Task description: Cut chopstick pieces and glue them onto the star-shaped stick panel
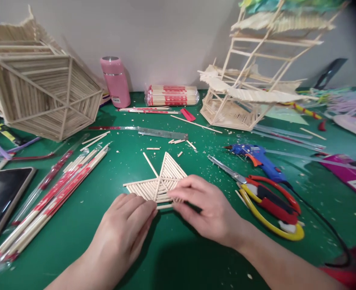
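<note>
A partly filled panel of thin wooden sticks [147,188] lies flat on the green table, its crossed ribs meeting near the middle. Along its near edge runs a short wooden stick [165,206]. My left hand [128,225] has its fingers curled together at the left end of this stick, touching the panel's edge; the fingertips are partly hidden. At the other end, my right hand [206,205] is closed, thumb and fingers pinching the stick beside the panel's right corner. One loose-ended rib [150,164] juts out at the panel's far left.
Scissors [265,201] and a blue glue gun [256,159] with a black cable lie at right. Bagged chopsticks [57,197] and a phone [7,201] lie left. Behind stand a stick-built roof [48,86], a pink flask [115,82] and a stick tower [247,94]. Cut scraps litter the table.
</note>
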The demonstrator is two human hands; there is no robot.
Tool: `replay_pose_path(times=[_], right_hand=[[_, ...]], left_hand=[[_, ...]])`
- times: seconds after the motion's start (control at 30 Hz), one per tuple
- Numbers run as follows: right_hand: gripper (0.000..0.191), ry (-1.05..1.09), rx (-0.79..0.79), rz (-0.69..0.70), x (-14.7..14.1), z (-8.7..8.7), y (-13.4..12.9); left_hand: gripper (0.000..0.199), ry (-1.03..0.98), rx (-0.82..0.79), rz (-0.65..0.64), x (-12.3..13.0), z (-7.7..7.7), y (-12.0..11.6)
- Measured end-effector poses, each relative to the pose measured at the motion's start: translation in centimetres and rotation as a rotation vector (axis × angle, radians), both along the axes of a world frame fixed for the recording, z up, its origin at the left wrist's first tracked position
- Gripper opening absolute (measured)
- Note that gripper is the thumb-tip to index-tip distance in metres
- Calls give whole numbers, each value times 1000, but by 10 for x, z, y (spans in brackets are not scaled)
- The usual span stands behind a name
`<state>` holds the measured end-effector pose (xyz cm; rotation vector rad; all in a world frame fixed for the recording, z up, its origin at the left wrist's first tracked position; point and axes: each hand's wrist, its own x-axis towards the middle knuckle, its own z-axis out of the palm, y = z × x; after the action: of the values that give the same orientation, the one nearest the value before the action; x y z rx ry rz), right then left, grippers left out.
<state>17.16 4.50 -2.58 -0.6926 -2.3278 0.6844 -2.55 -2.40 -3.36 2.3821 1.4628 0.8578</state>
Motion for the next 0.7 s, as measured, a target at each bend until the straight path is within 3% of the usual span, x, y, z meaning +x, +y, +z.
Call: replay_pose_path(times=[0.17, 0.43, 0.7], right_hand=[[18, 54, -95, -253, 9, 1, 8], [11, -117, -75, -18, 2, -11, 5], [18, -230, -11, -2, -3, -11, 0]], left_hand=[[13, 61, 11, 8, -2, -4, -2], [17, 135, 77, 48, 2, -8, 3], [15, 86, 23, 35, -2, -12, 3]])
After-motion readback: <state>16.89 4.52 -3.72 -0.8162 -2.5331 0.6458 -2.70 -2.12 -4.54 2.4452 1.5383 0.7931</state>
